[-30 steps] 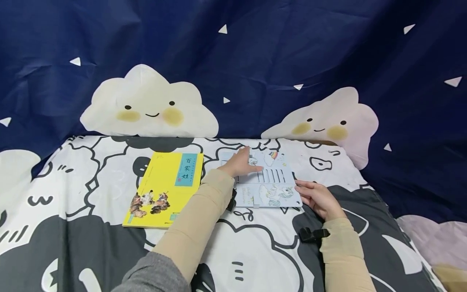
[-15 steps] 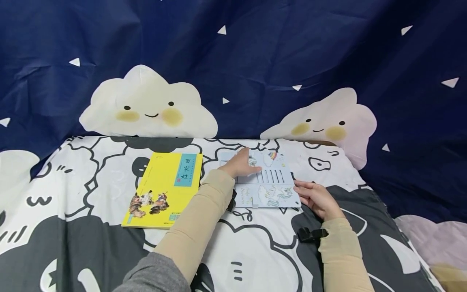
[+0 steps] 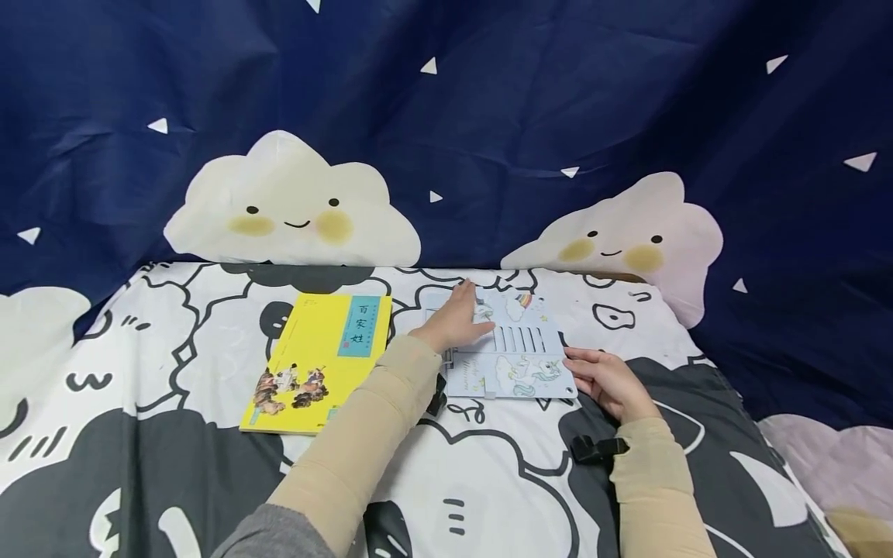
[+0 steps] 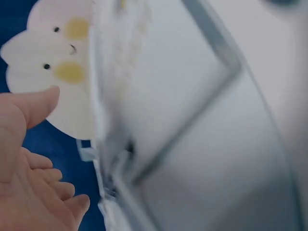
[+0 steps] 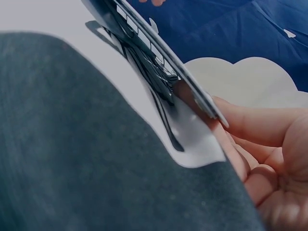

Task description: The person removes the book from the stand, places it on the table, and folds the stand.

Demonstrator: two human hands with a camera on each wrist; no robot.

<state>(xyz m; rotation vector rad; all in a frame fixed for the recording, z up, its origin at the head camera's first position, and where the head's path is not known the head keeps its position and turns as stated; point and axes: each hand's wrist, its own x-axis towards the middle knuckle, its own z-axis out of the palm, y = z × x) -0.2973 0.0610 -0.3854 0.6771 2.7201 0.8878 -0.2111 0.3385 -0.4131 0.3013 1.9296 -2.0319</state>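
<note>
A pale blue folding book stand (image 3: 526,368) with unicorn and rainbow prints and a row of slots lies on the patterned cloth. My left hand (image 3: 456,319) is over its left part, thumb spread from the fingers. In the left wrist view that hand (image 4: 33,163) shows fingers loosely extended beside the blurred stand (image 4: 202,139), with nothing gripped. At the stand's right edge, my right hand (image 3: 608,380) pinches it. The right wrist view shows the thumb (image 5: 257,122) above the thin panel (image 5: 166,55) and a finger beneath, the edge slightly off the cloth.
A yellow book (image 3: 317,364) with a blue title label lies left of the stand, its lower right corner partly behind my left forearm. The cloth (image 3: 481,480) carries black and white cartoon shapes. A dark blue curtain (image 3: 488,116) with smiling clouds hangs behind.
My left hand has shifted slightly left over the stand. The right hand keeps its pinch at the right edge, and the head view has turned a little.
</note>
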